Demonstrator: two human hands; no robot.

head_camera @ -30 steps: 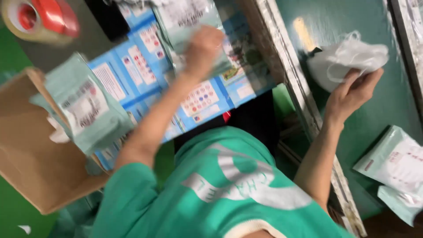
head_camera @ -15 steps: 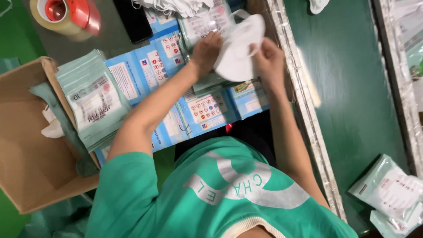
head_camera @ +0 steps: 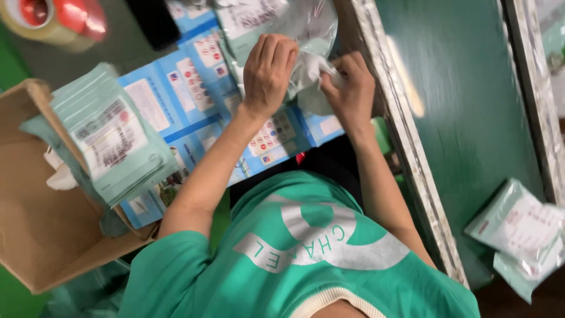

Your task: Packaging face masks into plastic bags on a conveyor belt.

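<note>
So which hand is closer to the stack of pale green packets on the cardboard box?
Left. The left hand is nearer the stack of pale green packets; the right hand is farther off, both gripping the clear bag.

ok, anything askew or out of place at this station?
Mostly tidy. The stack of pale green pouches sits tilted over the edge of the cardboard box, half in and half out. Two more sealed pouches lie loose at the near end of the green belt. Both hands, left and right, grip a clear bag; nothing looks spilled or torn.
</note>
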